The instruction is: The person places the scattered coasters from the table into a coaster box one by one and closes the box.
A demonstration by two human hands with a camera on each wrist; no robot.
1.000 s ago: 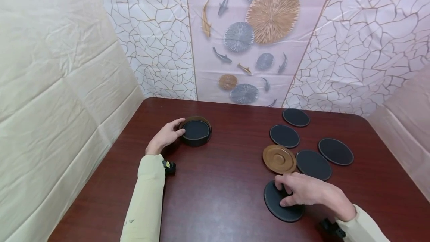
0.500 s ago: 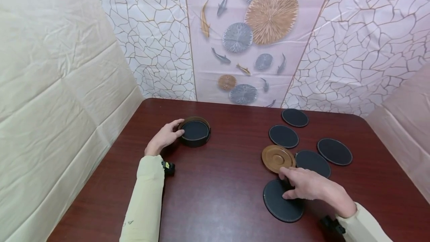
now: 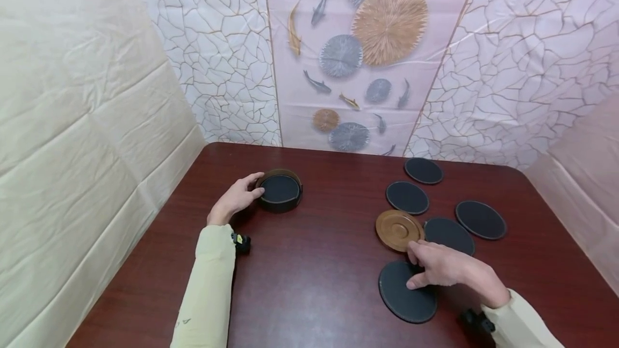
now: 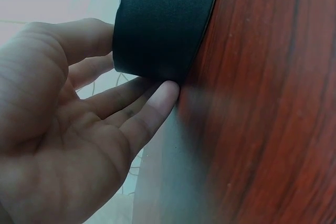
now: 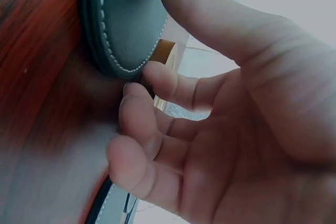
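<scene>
At the left of the table, a round black coaster holder (image 3: 279, 205) with a brown inner wall has a dark coaster (image 3: 279, 189) inside. My left hand (image 3: 237, 197) holds its left side, thumb at the rim; in the left wrist view, fingers touch the holder's outer wall (image 4: 163, 24). At the front right, my right hand (image 3: 445, 267) is at a round black coaster (image 3: 406, 297) lying flat. Its thumb rests over the top face, and the curled fingers (image 5: 157, 80) meet the coaster's stitched edge (image 5: 123, 51).
A brown ringed disc (image 3: 398, 230) lies just beyond the right hand. Several more black coasters lie flat on the right side, one (image 3: 450, 235) beside the disc and another (image 3: 481, 220) farther right. The dark red table (image 3: 300, 294) backs onto a patterned cloth (image 3: 232, 69).
My right hand has shifted slightly away from me, from over the coaster's middle to its far edge. The left hand and the holder stay where they were.
</scene>
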